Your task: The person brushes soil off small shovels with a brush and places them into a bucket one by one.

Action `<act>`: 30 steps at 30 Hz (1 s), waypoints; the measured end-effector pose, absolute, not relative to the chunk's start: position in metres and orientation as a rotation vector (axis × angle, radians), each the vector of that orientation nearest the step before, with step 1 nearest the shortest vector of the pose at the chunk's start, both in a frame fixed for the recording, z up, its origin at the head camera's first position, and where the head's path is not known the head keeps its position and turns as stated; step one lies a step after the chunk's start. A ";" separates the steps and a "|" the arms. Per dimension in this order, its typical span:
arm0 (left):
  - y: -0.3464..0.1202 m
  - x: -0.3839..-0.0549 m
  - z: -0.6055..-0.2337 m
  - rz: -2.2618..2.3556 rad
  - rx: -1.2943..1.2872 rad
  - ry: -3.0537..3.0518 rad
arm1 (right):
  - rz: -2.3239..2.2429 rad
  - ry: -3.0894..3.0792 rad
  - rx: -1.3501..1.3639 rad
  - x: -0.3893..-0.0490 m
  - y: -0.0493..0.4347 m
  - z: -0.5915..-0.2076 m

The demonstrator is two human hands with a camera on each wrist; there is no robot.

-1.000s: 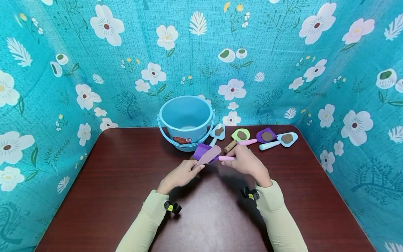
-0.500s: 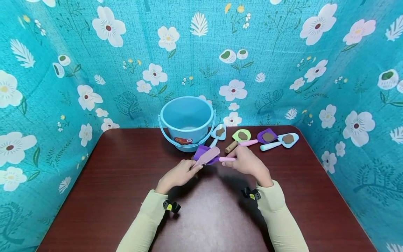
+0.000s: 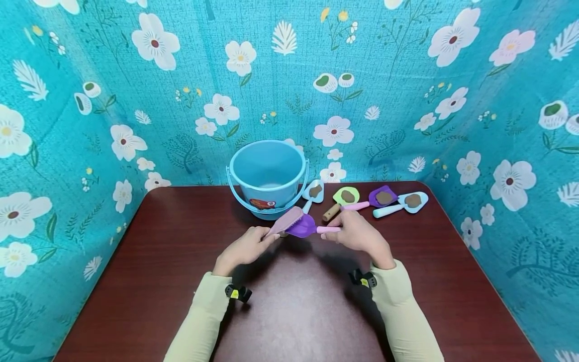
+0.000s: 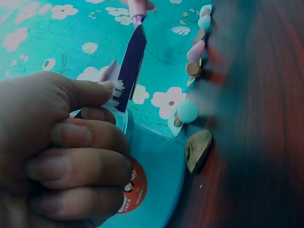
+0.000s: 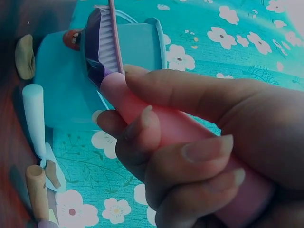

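My left hand grips the handle of a pink brush with white bristles. Its bristles touch or nearly touch the blade of a purple toy shovel, raised above the table. Curled round the shovel's pink handle are the fingers of my right hand. In the right wrist view the bristles lie along the shovel's scoop. A brown lump rests on the table below, in front of the light blue bucket; in the head view it is mostly hidden beneath the brush and shovel.
Right of the bucket lie several toy shovels bearing brown lumps: a light blue one, a green one with a brown handle, a purple one and another light blue one. Flowered cloth hangs behind the table.
My left hand and the brush have moved left across the shovel's blade, towards its tip. The shovel has tilted, so more of its purple inside shows. My right hand has barely moved.
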State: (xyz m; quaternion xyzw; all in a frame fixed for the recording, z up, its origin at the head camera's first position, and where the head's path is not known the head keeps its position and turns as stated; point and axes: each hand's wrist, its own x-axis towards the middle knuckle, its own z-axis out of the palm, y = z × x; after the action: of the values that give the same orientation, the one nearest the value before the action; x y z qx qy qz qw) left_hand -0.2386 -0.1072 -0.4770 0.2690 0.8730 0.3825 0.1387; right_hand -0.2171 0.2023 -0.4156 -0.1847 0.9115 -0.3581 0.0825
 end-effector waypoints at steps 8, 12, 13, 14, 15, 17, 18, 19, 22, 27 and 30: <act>-0.110 -0.240 -0.478 1.120 0.784 2.532 | -1.082 2.711 -0.572 -0.219 0.202 -0.416; -0.107 -0.238 -0.477 1.177 0.808 2.507 | -1.075 2.712 -0.569 -0.221 0.199 -0.418; -0.106 -0.237 -0.477 1.189 0.814 2.501 | -1.071 2.713 -0.570 -0.221 0.198 -0.419; -0.105 -0.237 -0.476 1.205 0.820 2.488 | -1.066 2.713 -0.575 -0.221 0.197 -0.420; -0.103 -0.236 -0.476 1.223 0.820 2.474 | -1.063 2.712 -0.580 -0.221 0.195 -0.420; -0.100 -0.234 -0.474 1.242 0.824 2.461 | -1.062 2.714 -0.596 -0.221 0.192 -0.420; -0.098 -0.234 -0.474 1.246 0.829 2.456 | -1.061 2.716 -0.598 -0.221 0.191 -0.420; -0.096 -0.233 -0.474 1.249 0.832 2.450 | -1.060 2.720 -0.596 -0.220 0.189 -0.420; -0.092 -0.231 -0.474 1.234 0.837 2.434 | -1.057 2.732 -0.599 -0.219 0.186 -0.420; -0.090 -0.231 -0.476 1.187 0.811 2.465 | -1.061 2.756 -0.598 -0.218 0.185 -0.419; -0.092 -0.232 -0.476 1.165 0.797 2.502 | -1.061 2.757 -0.590 -0.217 0.186 -0.418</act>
State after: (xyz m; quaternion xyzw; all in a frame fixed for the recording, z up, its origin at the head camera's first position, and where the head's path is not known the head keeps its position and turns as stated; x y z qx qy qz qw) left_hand -0.2319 -0.0919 -0.4755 0.2748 0.8631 0.4020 0.1341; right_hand -0.2171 0.1863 -0.4181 -0.1954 0.9133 -0.3515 0.0644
